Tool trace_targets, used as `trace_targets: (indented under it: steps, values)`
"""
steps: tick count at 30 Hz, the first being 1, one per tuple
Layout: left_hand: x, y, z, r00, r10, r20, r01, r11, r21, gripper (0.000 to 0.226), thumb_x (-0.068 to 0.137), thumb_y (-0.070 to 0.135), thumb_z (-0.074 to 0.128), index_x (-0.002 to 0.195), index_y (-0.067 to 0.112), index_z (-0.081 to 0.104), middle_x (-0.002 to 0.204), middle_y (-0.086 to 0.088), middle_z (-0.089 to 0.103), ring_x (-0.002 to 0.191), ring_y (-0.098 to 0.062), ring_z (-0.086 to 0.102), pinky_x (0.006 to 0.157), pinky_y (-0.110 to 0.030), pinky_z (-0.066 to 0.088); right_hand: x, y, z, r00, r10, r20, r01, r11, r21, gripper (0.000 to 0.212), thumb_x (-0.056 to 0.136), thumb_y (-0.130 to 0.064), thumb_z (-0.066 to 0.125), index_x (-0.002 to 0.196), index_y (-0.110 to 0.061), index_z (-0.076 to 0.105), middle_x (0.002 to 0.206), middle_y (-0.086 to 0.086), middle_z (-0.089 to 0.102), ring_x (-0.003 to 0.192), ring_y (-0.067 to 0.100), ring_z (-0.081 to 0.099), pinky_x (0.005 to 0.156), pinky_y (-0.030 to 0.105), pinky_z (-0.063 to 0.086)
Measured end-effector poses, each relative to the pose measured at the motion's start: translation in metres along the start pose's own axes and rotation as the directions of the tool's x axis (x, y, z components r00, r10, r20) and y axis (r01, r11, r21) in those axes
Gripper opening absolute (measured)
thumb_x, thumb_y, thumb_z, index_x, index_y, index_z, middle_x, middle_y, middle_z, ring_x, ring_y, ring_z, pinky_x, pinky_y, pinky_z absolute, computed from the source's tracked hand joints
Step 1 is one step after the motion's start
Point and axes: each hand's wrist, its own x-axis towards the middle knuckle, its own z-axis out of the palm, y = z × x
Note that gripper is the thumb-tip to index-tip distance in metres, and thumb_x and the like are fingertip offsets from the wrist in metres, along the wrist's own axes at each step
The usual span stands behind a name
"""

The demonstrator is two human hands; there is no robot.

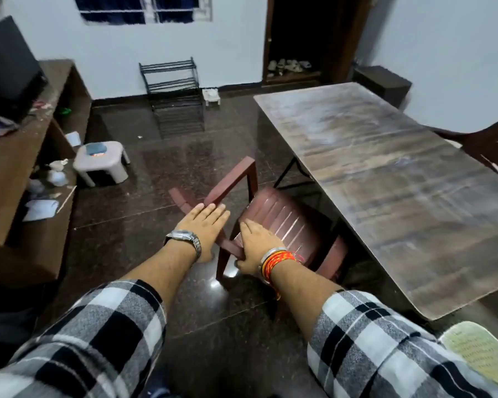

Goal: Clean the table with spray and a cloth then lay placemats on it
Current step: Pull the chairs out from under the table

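the left hand point(204, 228) is laid flat, fingers straight and held together, on the smooth armrest point(233, 182) of a maroon moulded-plastic chair point(285, 222). the right hand point(256, 245) is spread over the top edge of the chair's ribbed, slatted back, and the thumb is hooked under that edge, so the back is gripped. the chair is tilted and stands at the long edge of the surface point(385, 182), with its far side under that edge.

the surface is a long rectangle with rounded corners, finished in dark wood-grain laminate and streaked with pale, hazy patches; thin black metal legs are seen beneath it. nothing lying on it can be made out. a placemat point(480, 357), pale yellow-green with a fine woven texture and a rounded corner, is seen at the lower right just beside the right sleeve, off the surface; how it is held cannot be told.

a metal-link wristwatch point(184, 238) is worn on the left wrist, and a silver bangle with red and orange threads point(276, 258) on the right. both sleeves are of soft black, white and grey check.

the floor point(161, 173) is of dark, speckled, glossy stone. on it, well apart from the chair, a rounded grey plastic stool point(104, 165) and a black slatted metal rack point(176, 96) are placed. a pale, blurred bottle point(56, 175) is seen near the stool.
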Motion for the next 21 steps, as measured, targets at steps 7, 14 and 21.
trace_targets:
  steps: [7,14,21]
  values:
    - [0.051,-0.070,0.018,0.920,0.391,-0.021,-0.391,0.920,0.019,0.073,0.095,0.035,0.056,0.159,0.021,0.023,0.165,-0.001,0.031,0.151,-0.019,0.028,0.125,-0.038,0.007,0.033,-0.058,0.008,0.881,0.452,0.138,-0.471,0.866,0.167,0.035,0.083,-0.028,0.054,0.115,-0.012,0.058,0.119,0.013,0.061,0.108,0.032,0.060,0.089,0.040,0.049]
    - [0.082,-0.094,0.017,0.842,0.536,-0.064,-0.526,0.842,0.122,0.028,0.091,0.014,0.049,0.112,0.019,0.067,0.115,-0.006,0.073,0.111,-0.029,0.067,0.097,-0.036,0.040,0.045,-0.078,0.003,0.758,0.632,0.164,-0.648,0.758,0.072,0.036,0.081,-0.030,0.056,0.113,-0.014,0.060,0.117,0.012,0.062,0.105,0.034,0.060,0.087,0.040,0.049]
    - [0.160,-0.155,0.011,0.760,0.648,-0.053,-0.633,0.757,0.161,0.033,0.088,0.018,0.047,0.114,0.025,0.068,0.112,-0.004,0.072,0.105,-0.031,0.068,0.083,-0.037,0.053,0.118,-0.096,-0.011,0.715,0.689,0.119,-0.699,0.703,0.135,0.035,0.082,-0.030,0.056,0.110,-0.011,0.060,0.112,0.013,0.062,0.102,0.035,0.061,0.084,0.040,0.049]
